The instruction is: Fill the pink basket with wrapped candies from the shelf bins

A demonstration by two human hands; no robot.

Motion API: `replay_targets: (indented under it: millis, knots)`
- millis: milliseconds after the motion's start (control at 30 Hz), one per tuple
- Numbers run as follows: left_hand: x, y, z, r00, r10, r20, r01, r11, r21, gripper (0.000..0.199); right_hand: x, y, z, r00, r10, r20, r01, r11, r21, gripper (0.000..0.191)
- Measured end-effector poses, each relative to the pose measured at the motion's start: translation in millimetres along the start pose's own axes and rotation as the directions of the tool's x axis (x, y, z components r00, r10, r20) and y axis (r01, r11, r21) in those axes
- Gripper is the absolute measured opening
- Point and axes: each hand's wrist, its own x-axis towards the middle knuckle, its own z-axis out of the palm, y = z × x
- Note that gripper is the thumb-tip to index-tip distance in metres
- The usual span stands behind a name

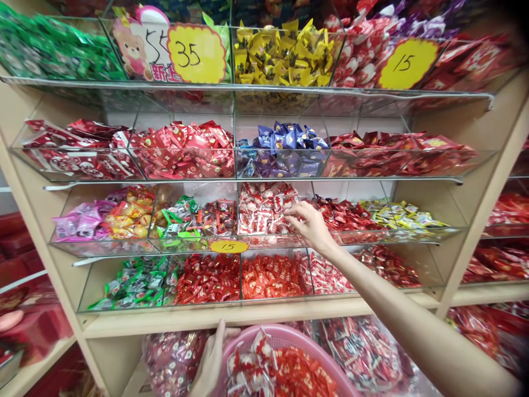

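My right hand (308, 223) reaches to the third shelf row, over the bin of red-and-white wrapped candies (264, 207). Its thumb and fingertips are pinched together at the right side of those candies; whether anything is between them is too small to tell. Low in the view, my left hand (211, 358) holds the left rim of a pink plastic basket (285, 330), thumb pointing up. Inside the basket lie red-and-white wrapped candies (250, 369) on the left and orange-red wrapped candies (303, 372) on the right.
Clear-walled bins of wrapped candies fill a wooden shelf unit (206, 321). Yellow price tags (196, 53) hang on some bins. Bagged candies (363, 350) lie below, behind the basket. More shelves stand right, and red boxes (41, 331) left.
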Motion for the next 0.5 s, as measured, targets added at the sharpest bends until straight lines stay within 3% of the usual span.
replay_targets:
  millis: [200,367,500]
  knots:
    - [-0.6,3.8,0.7,1.0,0.004,0.017,-0.003,1.0,-0.027,0.073,-4.8,-9.4,-6.3,0.992,0.106,-0.062,-0.092,0.976,0.195,0.01]
    - [0.0,4.0,1.6,1.0,0.009,0.018,-0.008,0.999,-0.032,0.072,-12.6,-17.8,-9.2,0.976,0.216,-0.028,-0.194,0.919,0.344,0.015]
    - [0.2,3.6,1.7,1.0,0.014,0.023,-0.013,0.999,-0.04,0.071,-29.0,-37.8,-16.2,0.97,0.243,-0.004,-0.217,0.875,0.433,0.013]
